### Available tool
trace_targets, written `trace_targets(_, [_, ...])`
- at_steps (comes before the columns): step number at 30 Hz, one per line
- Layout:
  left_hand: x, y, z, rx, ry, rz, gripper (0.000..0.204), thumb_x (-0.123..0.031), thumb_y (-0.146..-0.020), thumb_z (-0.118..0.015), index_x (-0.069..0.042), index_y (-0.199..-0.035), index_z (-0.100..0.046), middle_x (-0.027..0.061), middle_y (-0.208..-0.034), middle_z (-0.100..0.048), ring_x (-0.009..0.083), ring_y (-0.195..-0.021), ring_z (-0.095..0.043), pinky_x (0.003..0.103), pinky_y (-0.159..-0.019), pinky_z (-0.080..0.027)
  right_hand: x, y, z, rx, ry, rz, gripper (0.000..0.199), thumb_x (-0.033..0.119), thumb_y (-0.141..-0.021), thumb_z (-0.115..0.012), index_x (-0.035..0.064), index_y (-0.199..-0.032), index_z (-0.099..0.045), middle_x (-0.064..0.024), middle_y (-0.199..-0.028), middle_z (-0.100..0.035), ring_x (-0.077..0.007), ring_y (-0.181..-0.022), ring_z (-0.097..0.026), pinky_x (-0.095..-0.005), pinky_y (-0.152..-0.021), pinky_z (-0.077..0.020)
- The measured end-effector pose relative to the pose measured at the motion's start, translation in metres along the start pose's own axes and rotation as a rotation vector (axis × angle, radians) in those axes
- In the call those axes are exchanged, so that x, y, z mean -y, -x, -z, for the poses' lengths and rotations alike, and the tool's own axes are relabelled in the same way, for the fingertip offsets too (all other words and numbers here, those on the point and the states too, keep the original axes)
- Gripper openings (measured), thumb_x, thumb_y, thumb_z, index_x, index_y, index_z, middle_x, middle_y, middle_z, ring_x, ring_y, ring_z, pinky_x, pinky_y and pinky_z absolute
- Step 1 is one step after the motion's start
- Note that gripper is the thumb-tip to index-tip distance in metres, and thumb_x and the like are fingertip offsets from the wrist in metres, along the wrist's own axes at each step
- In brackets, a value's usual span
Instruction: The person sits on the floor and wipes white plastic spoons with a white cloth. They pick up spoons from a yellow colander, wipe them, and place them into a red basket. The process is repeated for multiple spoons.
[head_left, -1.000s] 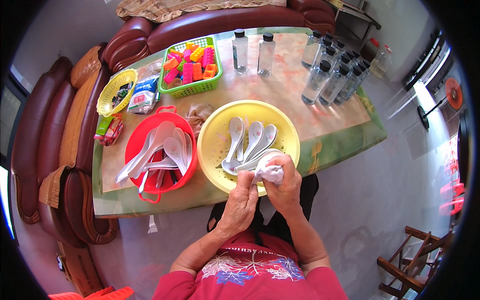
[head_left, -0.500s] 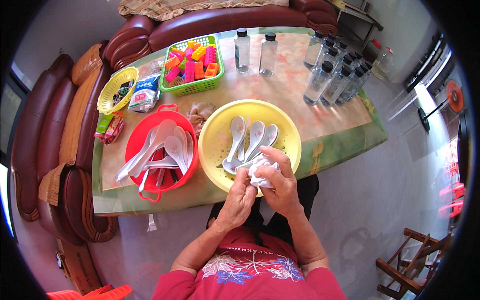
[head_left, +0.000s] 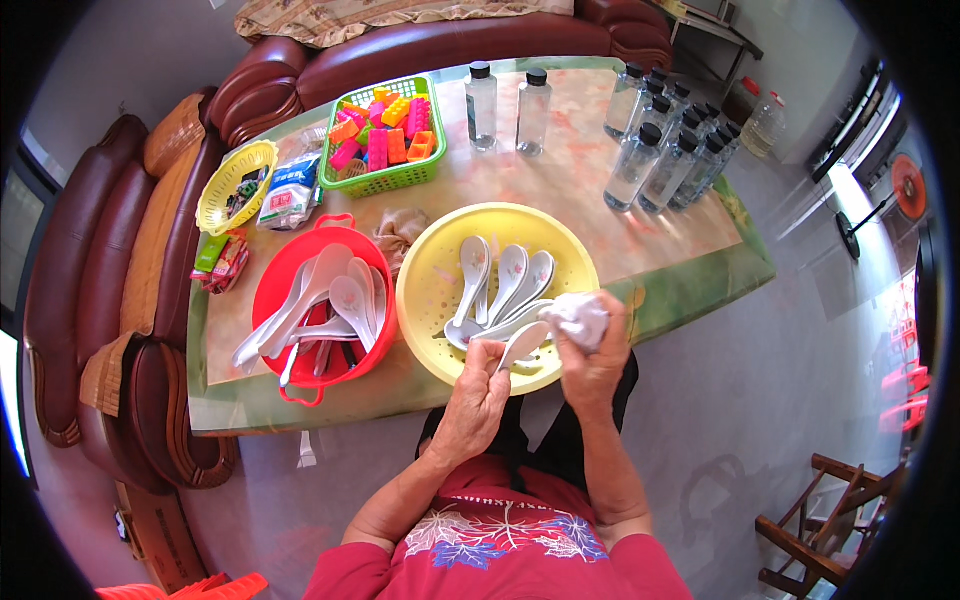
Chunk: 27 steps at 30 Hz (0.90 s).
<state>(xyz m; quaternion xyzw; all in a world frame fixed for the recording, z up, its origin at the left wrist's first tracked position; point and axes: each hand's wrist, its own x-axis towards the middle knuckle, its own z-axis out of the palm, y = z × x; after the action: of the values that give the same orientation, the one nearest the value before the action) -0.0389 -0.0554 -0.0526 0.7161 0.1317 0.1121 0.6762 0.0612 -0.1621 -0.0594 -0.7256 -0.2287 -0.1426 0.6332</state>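
My left hand (head_left: 472, 405) is closed on the handle of a white soup spoon (head_left: 524, 344), whose bowl points up and to the right over the near rim of a yellow colander (head_left: 578, 245). A crumpled white cloth (head_left: 578, 318) is gripped in my right hand (head_left: 597, 365), just right of that spoon and apart from it. Several white soup spoons (head_left: 473, 270) with flower prints lie in the colander. Left of it, a red basket (head_left: 268, 290) with two handles holds more white spoons (head_left: 350, 300) and larger white ladles (head_left: 327, 265).
A green basket of toy bricks (head_left: 386, 178), a plastic packet (head_left: 292, 190), a small yellow basket (head_left: 207, 205) and a brown cloth (head_left: 400, 230) sit farther back on the table (head_left: 680, 285). Black-capped clear bottles (head_left: 632, 170) stand at the far right. Sofas (head_left: 450, 55) border the table.
My right hand has moved right with the cloth, away from the spoon in my left hand. The spoon's bowl, covered by the cloth before, now shows.
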Motion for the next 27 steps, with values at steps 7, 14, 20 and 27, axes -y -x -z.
trace_targets(7, [0.002,0.001,0.0,-0.096,-0.511,-0.292,0.025,0.0,-0.087,-0.049,-0.001,-0.11,-0.041,0.0246,-0.078,-0.058,0.0437,-0.071,-0.058,0.048,-0.055,-0.045,0.027,-0.012,0.012,0.514,0.213,0.458,0.032,-0.001,-0.07,-0.065,0.0047,-0.1,-0.061,-0.0123,-0.101,-0.061,-0.0314,-0.097,-0.059,-0.0371,-0.08,-0.0484])
trace_targets(14, [0.009,0.003,0.003,-0.067,-0.423,-0.442,0.025,0.001,-0.09,-0.046,-0.001,-0.114,-0.039,0.0113,-0.074,-0.056,0.0241,-0.059,-0.055,0.031,-0.055,-0.044,-0.001,-0.017,0.037,0.524,-0.466,-0.363,0.024,-0.003,-0.079,-0.062,0.0016,-0.103,-0.06,-0.005,-0.092,-0.064,-0.0103,-0.083,-0.059,-0.0248,-0.073,-0.0478])
trace_targets(20, [0.011,0.003,-0.005,0.063,0.308,0.004,0.019,-0.006,-0.095,-0.041,-0.004,-0.113,-0.036,0.0013,-0.077,-0.053,0.007,-0.054,-0.042,0.023,-0.049,-0.038,-0.003,0.006,0.009,0.187,-0.782,-0.584,0.022,0.003,-0.084,-0.061,-0.0009,-0.106,-0.059,-0.0048,-0.095,-0.064,-0.0106,-0.085,-0.059,-0.0243,-0.076,-0.0481])
trace_targets(27, [0.006,-0.002,-0.013,-0.119,0.363,-0.031,0.02,-0.01,-0.098,-0.037,-0.005,-0.116,-0.033,0.0036,-0.097,-0.052,0.0022,-0.073,-0.043,0.016,-0.061,-0.037,0.017,0.038,-0.009,0.217,-0.626,-0.595,0.017,0.004,-0.085,-0.062,0.0021,-0.102,-0.06,-0.0026,-0.095,-0.063,-0.0092,-0.082,-0.059,-0.0239,-0.071,-0.0489])
